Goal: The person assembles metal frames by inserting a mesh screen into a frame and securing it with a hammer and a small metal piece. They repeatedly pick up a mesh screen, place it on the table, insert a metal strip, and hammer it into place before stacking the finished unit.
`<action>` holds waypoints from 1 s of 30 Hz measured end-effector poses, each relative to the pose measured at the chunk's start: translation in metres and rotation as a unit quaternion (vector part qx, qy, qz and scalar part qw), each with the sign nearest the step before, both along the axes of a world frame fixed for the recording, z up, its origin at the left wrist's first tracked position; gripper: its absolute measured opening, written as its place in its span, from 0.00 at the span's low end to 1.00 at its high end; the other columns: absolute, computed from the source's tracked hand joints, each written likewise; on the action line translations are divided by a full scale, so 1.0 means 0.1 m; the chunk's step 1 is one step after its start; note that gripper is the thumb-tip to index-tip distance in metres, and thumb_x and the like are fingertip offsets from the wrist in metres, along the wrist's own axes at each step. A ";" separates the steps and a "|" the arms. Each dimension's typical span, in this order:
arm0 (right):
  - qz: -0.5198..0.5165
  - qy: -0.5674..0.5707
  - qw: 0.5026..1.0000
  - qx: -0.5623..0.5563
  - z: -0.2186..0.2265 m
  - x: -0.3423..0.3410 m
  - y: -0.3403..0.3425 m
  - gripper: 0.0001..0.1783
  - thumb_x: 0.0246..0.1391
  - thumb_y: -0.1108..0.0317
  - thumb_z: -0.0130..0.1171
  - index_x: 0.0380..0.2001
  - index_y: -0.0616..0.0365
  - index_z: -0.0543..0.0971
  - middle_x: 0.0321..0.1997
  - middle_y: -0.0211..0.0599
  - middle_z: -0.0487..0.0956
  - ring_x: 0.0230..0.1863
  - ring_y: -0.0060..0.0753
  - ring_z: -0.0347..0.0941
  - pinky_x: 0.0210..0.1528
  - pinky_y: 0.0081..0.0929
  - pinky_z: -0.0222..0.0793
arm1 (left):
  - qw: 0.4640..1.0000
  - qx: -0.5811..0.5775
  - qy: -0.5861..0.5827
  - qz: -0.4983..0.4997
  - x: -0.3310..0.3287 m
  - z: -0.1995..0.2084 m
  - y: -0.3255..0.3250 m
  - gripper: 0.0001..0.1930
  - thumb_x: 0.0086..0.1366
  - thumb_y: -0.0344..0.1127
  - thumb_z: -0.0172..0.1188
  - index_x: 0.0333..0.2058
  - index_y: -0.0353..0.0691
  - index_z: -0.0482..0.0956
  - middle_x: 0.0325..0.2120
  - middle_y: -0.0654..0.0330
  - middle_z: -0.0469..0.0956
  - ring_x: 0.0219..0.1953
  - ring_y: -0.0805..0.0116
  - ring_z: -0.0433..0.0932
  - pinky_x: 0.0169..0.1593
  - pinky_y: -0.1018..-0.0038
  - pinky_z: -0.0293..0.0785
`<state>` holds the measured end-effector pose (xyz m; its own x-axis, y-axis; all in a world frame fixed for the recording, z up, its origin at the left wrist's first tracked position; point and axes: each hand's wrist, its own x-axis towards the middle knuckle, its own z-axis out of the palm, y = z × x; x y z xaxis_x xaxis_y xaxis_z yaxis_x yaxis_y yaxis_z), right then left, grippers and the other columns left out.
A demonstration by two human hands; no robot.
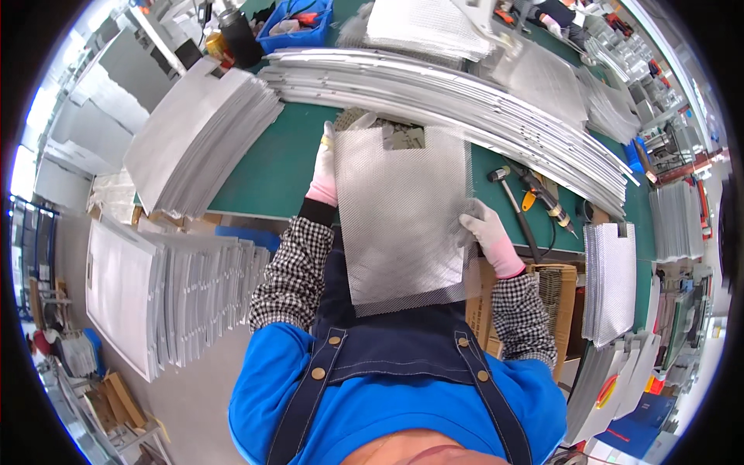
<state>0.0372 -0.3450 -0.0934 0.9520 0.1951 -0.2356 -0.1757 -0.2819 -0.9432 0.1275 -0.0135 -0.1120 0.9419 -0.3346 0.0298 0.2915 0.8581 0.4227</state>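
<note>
A silvery wire-mesh sheet (403,225) with a rectangular notch in its top edge is held up in front of my apron, over the bench's near edge. My left hand (324,170), in a white and pink glove, grips its left edge near the top corner; some of those fingers are hidden behind the mesh. At the right edge, lower down, my gloved right hand (490,234) pinches the sheet between thumb and curled fingers. Just past the notch, a heap of small greyish pieces (407,138) lies on the green bench (267,167), partly covered by the sheet.
Long metal strips (434,97) lie across the bench beyond the sheet. A hammer (515,205) and a power screwdriver (546,200) rest at right. Panel stacks (205,132) stand at left, with framed panels (170,298) below. Mesh sheets (612,283) hang over the right edge. A blue bin (298,27) is at the back.
</note>
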 end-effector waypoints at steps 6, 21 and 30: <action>0.025 -0.180 0.954 -0.240 1.05 1.32 -0.34 0.29 0.61 0.57 0.59 0.60 0.64 0.75 0.45 0.43 0.84 0.44 0.35 0.81 0.51 0.32 0.75 | 0.999 0.030 -0.038 0.004 0.04 -0.12 0.10 0.49 0.69 0.75 0.41 0.73 0.39 0.53 0.61 0.44 0.70 0.59 0.52 0.74 0.62 0.56 0.74; -0.182 -0.267 0.729 -0.604 1.49 3.87 0.99 0.31 0.61 0.46 0.50 0.59 0.55 0.70 0.63 0.49 0.70 0.64 0.49 0.66 0.61 0.59 0.60 | 0.999 -0.043 0.031 -0.007 0.08 -0.12 0.01 0.47 0.64 0.71 0.57 0.68 0.40 0.61 0.51 0.42 0.74 0.48 0.50 0.76 0.53 0.55 0.78; -0.290 -0.358 0.578 -0.674 1.74 3.91 0.92 0.18 0.62 0.60 0.53 0.50 0.56 0.80 0.46 0.50 0.80 0.51 0.53 0.79 0.48 0.66 0.73 | 0.992 -0.104 -0.032 -0.063 0.18 -0.28 0.03 0.52 0.63 0.72 0.56 0.69 0.32 0.56 0.53 0.39 0.74 0.53 0.48 0.77 0.59 0.53 0.76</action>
<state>0.4287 -0.2532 0.0807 0.7125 -0.1072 0.6934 -0.3103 -0.9345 0.1744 0.1450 -0.0109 -0.1397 0.8870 -0.4296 0.1694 0.3801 0.8875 0.2606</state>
